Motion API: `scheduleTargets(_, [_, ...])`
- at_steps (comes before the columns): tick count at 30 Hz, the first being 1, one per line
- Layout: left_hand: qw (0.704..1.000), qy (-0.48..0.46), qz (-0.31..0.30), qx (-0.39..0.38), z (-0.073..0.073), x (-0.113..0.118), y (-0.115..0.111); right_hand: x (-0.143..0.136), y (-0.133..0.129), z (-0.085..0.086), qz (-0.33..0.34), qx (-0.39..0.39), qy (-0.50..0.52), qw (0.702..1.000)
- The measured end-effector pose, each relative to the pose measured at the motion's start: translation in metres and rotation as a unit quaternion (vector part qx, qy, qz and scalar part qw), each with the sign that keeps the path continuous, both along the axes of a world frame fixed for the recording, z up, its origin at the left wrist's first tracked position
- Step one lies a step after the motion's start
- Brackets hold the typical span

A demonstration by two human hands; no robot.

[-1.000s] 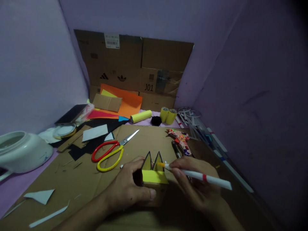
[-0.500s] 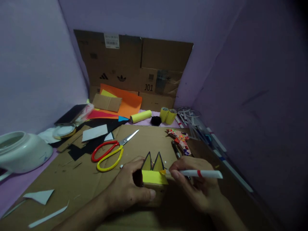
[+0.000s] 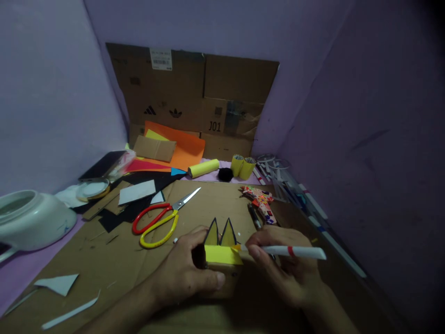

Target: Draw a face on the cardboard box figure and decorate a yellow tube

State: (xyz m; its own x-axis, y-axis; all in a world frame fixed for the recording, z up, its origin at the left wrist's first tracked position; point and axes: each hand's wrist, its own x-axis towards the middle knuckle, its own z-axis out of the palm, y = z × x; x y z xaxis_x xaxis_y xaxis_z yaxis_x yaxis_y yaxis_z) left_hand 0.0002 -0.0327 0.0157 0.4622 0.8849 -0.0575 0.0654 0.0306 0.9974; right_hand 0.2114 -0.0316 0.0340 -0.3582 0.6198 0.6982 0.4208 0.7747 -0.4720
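My left hand (image 3: 189, 269) is wrapped round the left side of a small cardboard box (image 3: 225, 284), thumb along its near face. Bright yellow paper (image 3: 222, 254) covers the top of the box. Two pointed yellow ears (image 3: 228, 233) with dark outlines stand up at its back edge. In my right hand (image 3: 283, 264) is a white pen (image 3: 295, 251) with a red band, pinched near its tip. The tip reaches the right end of the yellow paper, where a small orange patch shows; I cannot tell whether that is the tip itself.
Scissors (image 3: 167, 222) with red and yellow handles lie left of the box. Beyond it are a patterned glue gun (image 3: 259, 199), a dark marker (image 3: 253, 215) and yellow paper rolls (image 3: 203, 168). A white pot (image 3: 41, 218) stands at the left. A cardboard sheet (image 3: 191, 83) leans on the wall.
My right hand and the pen have shifted slightly to the right. The box has tilted a touch, showing a bit more of its near face. My left hand keeps its grip.
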Motion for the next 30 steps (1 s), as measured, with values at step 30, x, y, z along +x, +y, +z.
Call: scheduleTargets(30, [1.0, -0.001, 0.004, -0.025, 0.001, 0.003, -0.003, 0.0, -0.001, -0.017, 0.029, -0.014, -0.035, 0.999])
